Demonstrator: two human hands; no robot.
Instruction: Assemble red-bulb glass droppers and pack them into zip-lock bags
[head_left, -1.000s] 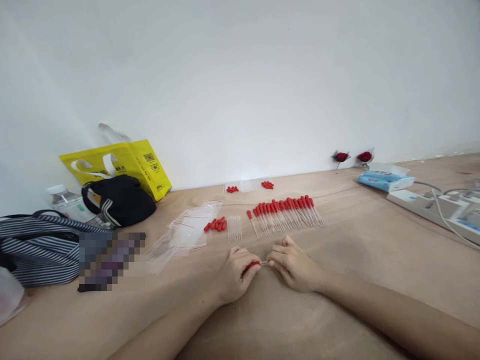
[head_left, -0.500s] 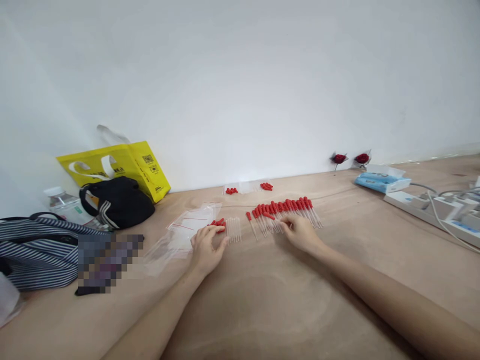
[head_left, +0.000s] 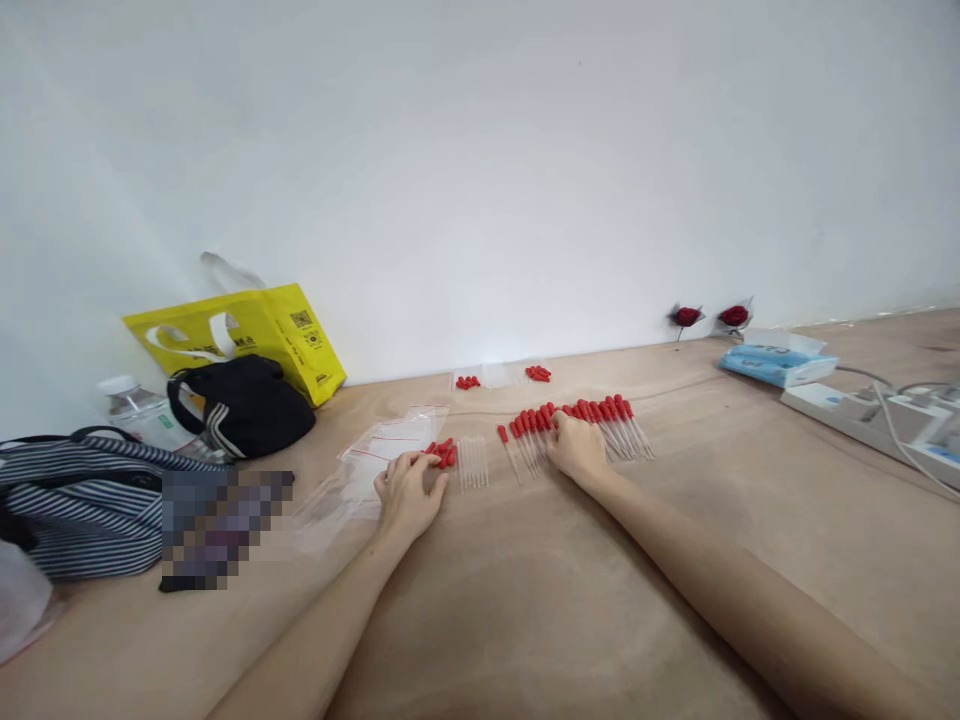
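In the head view, the left hand [head_left: 409, 492] is at the near side of a small pile of red rubber bulbs [head_left: 447, 455] on the wooden table [head_left: 525, 600]. Its grip is half spread, thumb well apart from the curled fingers; the fingertips reach the pile's near edge, and nothing can be seen held in it.

The right hand [head_left: 577, 448] is over the middle of a slanting row of red-topped droppers [head_left: 619, 408], covering part of it. Its grip is drawn together, fingers bent; whether it has hold of a dropper cannot be told. The droppers lie side by side, bulbs toward the wall, with one single dropper [head_left: 503, 434] just apart at the row's left end.

Between that one and the pile lie clear tubes [head_left: 472, 463], side by side. Clear zip bags [head_left: 375, 455] overlap left of the pile. Near the wall lies another clear bag [head_left: 495, 376] with more red bulbs.
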